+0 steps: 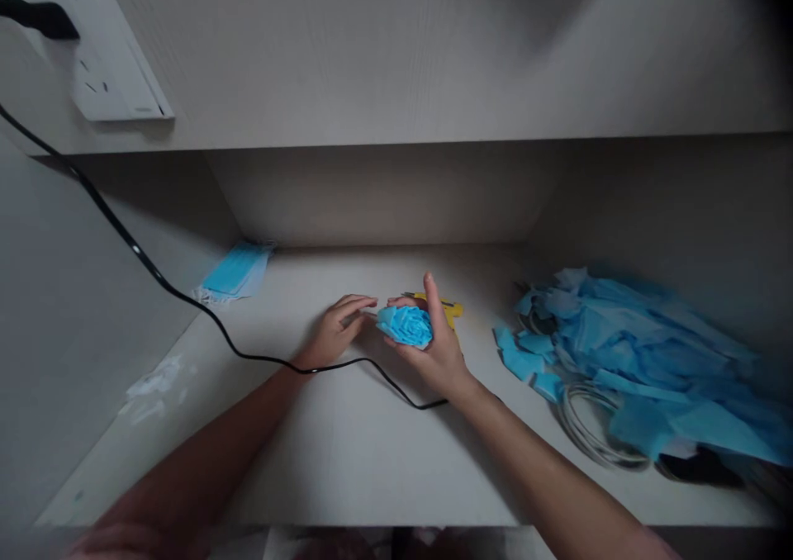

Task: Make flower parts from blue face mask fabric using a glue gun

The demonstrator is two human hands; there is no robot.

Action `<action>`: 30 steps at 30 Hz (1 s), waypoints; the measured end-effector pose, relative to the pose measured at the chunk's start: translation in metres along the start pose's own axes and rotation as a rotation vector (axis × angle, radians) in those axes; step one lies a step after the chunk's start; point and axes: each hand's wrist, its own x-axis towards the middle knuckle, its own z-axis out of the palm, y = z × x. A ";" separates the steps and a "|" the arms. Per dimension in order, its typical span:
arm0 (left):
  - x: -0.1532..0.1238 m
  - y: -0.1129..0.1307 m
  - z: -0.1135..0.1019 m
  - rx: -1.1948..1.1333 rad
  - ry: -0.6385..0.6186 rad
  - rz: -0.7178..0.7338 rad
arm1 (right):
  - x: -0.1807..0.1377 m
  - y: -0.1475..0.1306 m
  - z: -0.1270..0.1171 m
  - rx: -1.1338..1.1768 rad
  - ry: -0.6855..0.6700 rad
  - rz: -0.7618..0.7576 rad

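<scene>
A blue flower [405, 325], its ruffled petals made of thin mask-like fabric, is held above the middle of the desk. My left hand [338, 329] pinches its thin stem, thumb and fingers closed at the left of the bloom. Around the bloom's right side curls my right hand [441, 345], its thumb pointing up and its fingers partly hidden by the petals. Behind that hand lies a yellow glue gun [455, 308], mostly covered, with its narrow tip toward the left.
A black cord [216, 320] runs from the wall socket [117, 73] over my left wrist to beneath my right wrist. Blue masks [232, 271] lie at the back left. On the right are a heap of blue fabric [657, 337], small cut pieces [524, 362] and coiled wire [579, 428].
</scene>
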 end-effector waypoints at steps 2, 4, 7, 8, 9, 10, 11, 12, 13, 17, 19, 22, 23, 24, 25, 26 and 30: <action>-0.001 0.009 -0.001 -0.021 0.047 0.001 | 0.001 0.000 -0.001 -0.015 0.005 0.028; -0.002 0.018 0.000 -0.061 0.048 0.038 | 0.001 0.000 -0.001 -0.035 0.000 0.040; -0.003 0.027 0.003 -0.116 0.015 0.081 | 0.001 0.000 0.001 -0.041 -0.022 0.015; -0.004 0.028 0.005 -0.125 0.005 0.076 | 0.000 -0.001 0.001 -0.034 -0.033 -0.001; -0.004 0.028 0.006 -0.130 -0.003 0.066 | 0.000 0.000 0.002 -0.024 -0.043 -0.017; -0.004 0.028 0.007 -0.133 -0.007 0.054 | 0.000 0.000 0.002 -0.012 -0.052 -0.032; -0.004 0.027 0.008 -0.138 -0.009 0.046 | -0.001 0.000 0.003 0.000 -0.060 -0.042; -0.004 0.025 0.009 -0.145 -0.010 0.045 | -0.002 0.001 0.003 0.011 -0.070 -0.046; -0.004 0.024 0.010 -0.151 -0.009 0.052 | -0.002 0.001 0.004 0.019 -0.082 -0.043; -0.003 0.021 0.011 -0.164 -0.007 0.087 | -0.006 0.004 0.007 0.017 -0.123 0.018; -0.003 0.022 0.012 -0.157 -0.001 0.090 | -0.008 0.005 0.009 0.005 -0.134 0.053; -0.004 0.023 0.014 -0.139 0.005 0.092 | -0.008 0.005 0.010 0.026 -0.132 0.087; -0.004 0.022 0.014 -0.136 0.001 0.092 | -0.007 0.004 0.009 0.057 -0.119 0.099; -0.004 0.022 0.015 -0.131 -0.002 0.084 | -0.005 0.004 0.008 0.102 -0.096 0.113; -0.005 0.020 0.015 -0.126 -0.005 0.065 | -0.003 0.002 0.005 0.155 -0.061 0.130; -0.005 0.018 0.015 -0.119 -0.008 0.039 | 0.000 0.001 0.002 0.212 -0.017 0.152; -0.006 0.001 0.012 0.036 -0.050 -0.036 | 0.010 -0.003 -0.011 0.424 0.181 0.236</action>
